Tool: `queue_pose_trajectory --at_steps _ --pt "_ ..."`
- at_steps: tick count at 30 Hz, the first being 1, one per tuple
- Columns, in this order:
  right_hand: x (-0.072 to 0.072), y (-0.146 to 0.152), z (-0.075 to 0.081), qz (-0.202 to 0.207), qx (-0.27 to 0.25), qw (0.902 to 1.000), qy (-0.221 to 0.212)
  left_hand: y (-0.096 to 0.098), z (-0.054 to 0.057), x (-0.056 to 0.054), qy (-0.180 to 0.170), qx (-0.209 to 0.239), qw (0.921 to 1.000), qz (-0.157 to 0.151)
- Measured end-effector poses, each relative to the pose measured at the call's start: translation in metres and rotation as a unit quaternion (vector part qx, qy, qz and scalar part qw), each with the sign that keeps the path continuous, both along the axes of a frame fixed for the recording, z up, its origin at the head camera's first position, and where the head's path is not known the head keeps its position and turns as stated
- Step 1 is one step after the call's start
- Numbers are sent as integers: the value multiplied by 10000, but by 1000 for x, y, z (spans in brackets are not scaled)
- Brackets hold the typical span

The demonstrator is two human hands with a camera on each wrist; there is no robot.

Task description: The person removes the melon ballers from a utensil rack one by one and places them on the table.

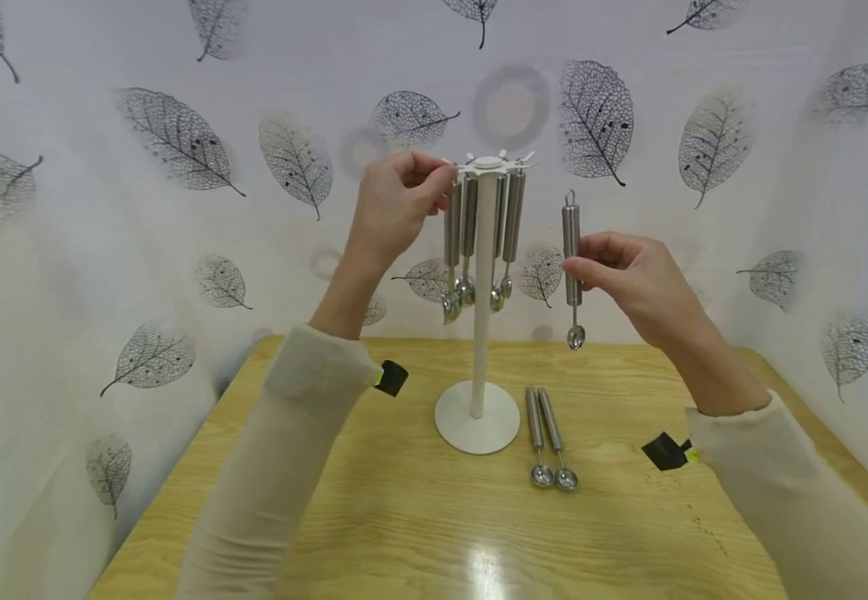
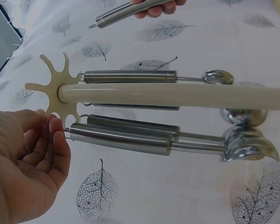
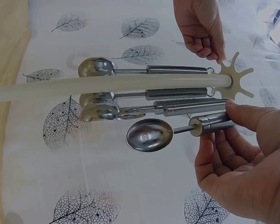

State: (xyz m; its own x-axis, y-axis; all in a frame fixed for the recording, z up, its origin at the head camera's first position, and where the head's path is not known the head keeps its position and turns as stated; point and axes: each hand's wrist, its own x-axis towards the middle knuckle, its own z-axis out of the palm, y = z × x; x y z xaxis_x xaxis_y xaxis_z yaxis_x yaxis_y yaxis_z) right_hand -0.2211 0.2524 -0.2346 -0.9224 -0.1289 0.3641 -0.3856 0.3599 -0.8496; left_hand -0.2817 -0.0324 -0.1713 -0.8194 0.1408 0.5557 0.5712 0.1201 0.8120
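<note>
My left hand (image 1: 401, 200) pinches one prong at the top of a cream-white hanging rack (image 1: 484, 317); in the left wrist view, thumb and fingers meet at the edge of its star-shaped top (image 2: 56, 86). My right hand (image 1: 632, 279) holds a steel melon baller (image 1: 572, 250) by its handle, upright, with the loop at the top and the scoop downward. That scoop is oval with a small hole, as the right wrist view shows. It hangs to the right of the rack, apart from it. Several similar scoops (image 1: 469, 217) dangle from the rack's prongs.
Two more steel scoops (image 1: 546, 442) lie side by side on the wooden table (image 1: 373, 517), right of the rack's round base (image 1: 456, 425). Behind stands a white leaf-print curtain (image 1: 313, 75). Dark tags (image 1: 666, 451) stick out from both sleeves.
</note>
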Motion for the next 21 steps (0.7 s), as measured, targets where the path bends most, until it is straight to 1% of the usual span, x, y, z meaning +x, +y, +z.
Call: queue_pose_trajectory --at_steps 3,8,13,17,21 --pt "1 5 -3 -48 84 9999 -31 -1 1 -2 -58 30 10000 -14" --pt "3 12 -6 -9 15 10000 -92 -2 1 -3 -135 99 9998 -49" --pt "7 17 -8 -54 73 9999 -121 -2 1 -3 -148 110 9998 -40" --pt "11 22 -11 -13 10 10000 -94 -1 0 -5 -131 158 9998 -52" --pt "15 28 -14 -139 61 9998 -103 -1 -1 -8 -200 252 9995 -49"
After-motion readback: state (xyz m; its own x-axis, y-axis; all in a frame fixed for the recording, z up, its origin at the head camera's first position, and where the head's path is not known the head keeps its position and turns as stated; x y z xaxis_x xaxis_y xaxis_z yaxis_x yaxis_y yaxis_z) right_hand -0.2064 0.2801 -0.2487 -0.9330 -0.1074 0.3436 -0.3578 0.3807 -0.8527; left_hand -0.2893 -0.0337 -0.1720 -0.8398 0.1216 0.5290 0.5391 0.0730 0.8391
